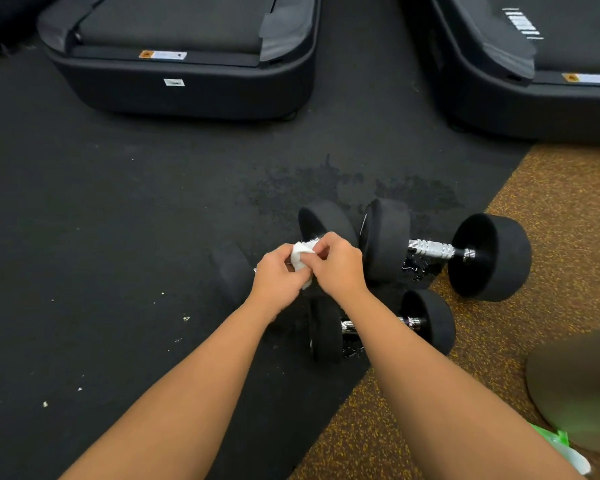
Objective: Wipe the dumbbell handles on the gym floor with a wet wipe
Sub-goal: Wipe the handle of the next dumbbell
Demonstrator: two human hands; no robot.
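Three black dumbbells lie on the gym floor. The largest dumbbell point(433, 249) lies at the right with its chrome handle bare. A smaller dumbbell point(426, 320) lies nearer me, its handle partly behind my right forearm. The third dumbbell point(326, 220) lies under my hands, so its handle is hidden. My left hand point(278, 282) and my right hand point(338, 263) both pinch a crumpled white wet wipe point(300, 256) between them, just above that third dumbbell.
Two dark treadmill bases stand beyond, one point(187, 84) at the upper left and one point(534, 98) at the upper right. A wet patch point(326, 188) darkens the black mat. Brown speckled flooring point(551, 188) lies right. A green and white wipes packet point(565, 448) sits bottom right.
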